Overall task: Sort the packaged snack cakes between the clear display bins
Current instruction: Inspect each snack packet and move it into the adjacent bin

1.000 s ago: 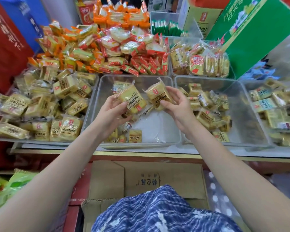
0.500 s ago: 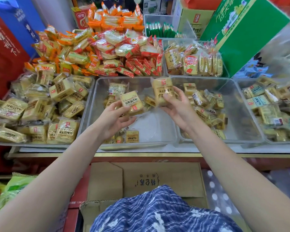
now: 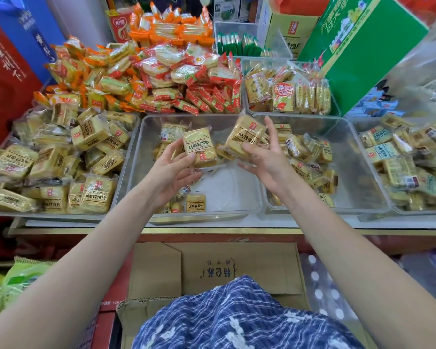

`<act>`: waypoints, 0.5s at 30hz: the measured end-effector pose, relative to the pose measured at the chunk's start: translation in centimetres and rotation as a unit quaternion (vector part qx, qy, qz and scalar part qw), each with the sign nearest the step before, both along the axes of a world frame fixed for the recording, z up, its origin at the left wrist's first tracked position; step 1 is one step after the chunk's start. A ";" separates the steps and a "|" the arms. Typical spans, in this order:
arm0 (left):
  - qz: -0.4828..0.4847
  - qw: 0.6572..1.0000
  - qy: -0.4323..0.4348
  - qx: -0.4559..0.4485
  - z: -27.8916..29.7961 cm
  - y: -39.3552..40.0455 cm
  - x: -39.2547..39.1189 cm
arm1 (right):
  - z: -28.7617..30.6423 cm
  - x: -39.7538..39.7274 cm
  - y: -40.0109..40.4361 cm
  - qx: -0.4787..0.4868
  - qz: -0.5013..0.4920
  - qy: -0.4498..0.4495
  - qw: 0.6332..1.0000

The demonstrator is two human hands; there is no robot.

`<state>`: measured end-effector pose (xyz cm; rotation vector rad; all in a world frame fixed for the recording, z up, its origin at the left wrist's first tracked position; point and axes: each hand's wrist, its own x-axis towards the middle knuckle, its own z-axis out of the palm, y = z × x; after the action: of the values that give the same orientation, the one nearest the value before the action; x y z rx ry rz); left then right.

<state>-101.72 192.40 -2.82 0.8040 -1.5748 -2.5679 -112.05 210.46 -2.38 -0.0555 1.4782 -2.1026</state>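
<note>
Left hand (image 3: 170, 170) gripping yellow snack cake (image 3: 199, 148), right hand (image 3: 264, 157) gripping second cake (image 3: 244, 137). Both lifted above nearly bare middle bin (image 3: 136, 152), labels facing up, probably for checking type before dropping into fuller side bins (image 3: 358, 152).

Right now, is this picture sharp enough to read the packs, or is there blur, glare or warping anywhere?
Head view: the pack in the left hand, held snack cake, is sharp, print legible; the right hand looks slightly motion-soft. Wide-angle bending curves the counter edge and tilts the green carton. The far-right bin is smeared; soft glare sits on the middle clear bin floor.
</note>
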 end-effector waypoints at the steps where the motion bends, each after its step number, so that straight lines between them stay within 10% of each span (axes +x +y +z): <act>1: -0.010 1.000 0.006 -0.006 0.0 0.0 0.0 | 0.1 0.0 0.1 -0.004 0.008 0.005 1.000; 10: -0.016 0.999 0.030 0.027 0.3 -0.2 0.1 | -0.5 -0.4 0.1 0.078 -0.077 0.022 0.994; 15: -0.004 1.000 0.007 0.000 -0.1 0.0 0.2 | -0.3 -0.4 0.5 -0.087 -0.060 -0.094 0.990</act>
<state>-101.51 192.40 -2.95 0.7801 -1.5778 -2.5733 -112.47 210.96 -2.64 0.1662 1.2132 -2.2603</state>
